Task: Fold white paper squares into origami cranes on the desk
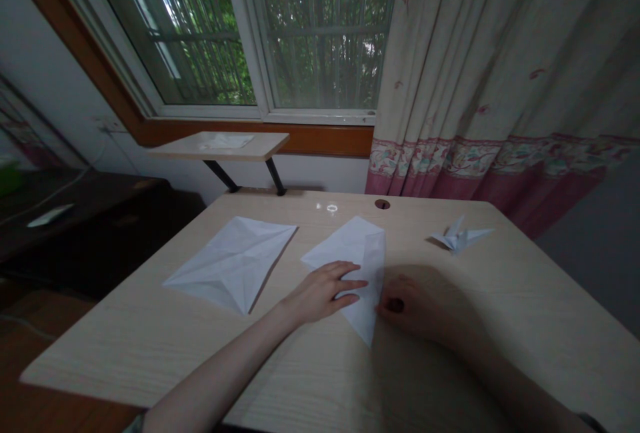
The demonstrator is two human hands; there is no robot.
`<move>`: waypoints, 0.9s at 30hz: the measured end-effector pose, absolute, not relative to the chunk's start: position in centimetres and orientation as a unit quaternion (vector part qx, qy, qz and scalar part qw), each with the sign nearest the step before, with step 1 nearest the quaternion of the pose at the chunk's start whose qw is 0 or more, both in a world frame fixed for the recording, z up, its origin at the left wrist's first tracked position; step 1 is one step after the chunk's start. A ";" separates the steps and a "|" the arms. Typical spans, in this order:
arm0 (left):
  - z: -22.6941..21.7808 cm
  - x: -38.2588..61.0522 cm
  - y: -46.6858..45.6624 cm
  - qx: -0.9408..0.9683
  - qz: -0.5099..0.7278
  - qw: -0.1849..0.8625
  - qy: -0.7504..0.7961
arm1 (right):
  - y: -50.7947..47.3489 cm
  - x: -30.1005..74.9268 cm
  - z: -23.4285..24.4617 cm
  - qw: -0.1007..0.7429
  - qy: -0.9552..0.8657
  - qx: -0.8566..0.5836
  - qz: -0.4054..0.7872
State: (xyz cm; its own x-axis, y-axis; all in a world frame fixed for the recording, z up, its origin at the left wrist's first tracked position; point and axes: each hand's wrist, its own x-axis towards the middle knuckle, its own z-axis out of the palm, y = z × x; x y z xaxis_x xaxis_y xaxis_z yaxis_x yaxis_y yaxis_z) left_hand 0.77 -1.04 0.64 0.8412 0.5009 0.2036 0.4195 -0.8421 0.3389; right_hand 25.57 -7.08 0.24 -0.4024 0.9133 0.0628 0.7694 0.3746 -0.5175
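Observation:
A white sheet of paper (353, 246), partly folded along its right side, lies in the middle of the light wooden table (310, 366). My left hand (325, 292) rests flat on its lower part, fingers stretched out to the right. My right hand (407, 305) sits at the sheet's right edge with the fingers curled in, pressing at the folded edge. A second white sheet (233, 261), creased and spread flat, lies to the left. A finished paper crane (459, 236) stands on the table at the far right.
A small round hole (382, 204) is in the table's far edge. Behind it a small shelf (220, 144) stands under the window, and a patterned curtain (500, 86) hangs at the right. A dark low cabinet (90, 220) stands at the left.

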 end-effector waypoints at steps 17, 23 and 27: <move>0.7 0.7 -1.0 0.946 0.157 0.156 0.235 | -8.0 24.9 1.2 0.175 -0.823 -0.470 0.266; 0.7 0.7 -1.0 0.946 0.156 0.157 0.237 | -8.4 24.8 1.0 0.170 -0.827 -0.469 0.260; 0.6 0.7 -1.0 0.944 0.164 0.158 0.237 | -8.5 24.6 1.1 0.162 -0.835 -0.465 0.244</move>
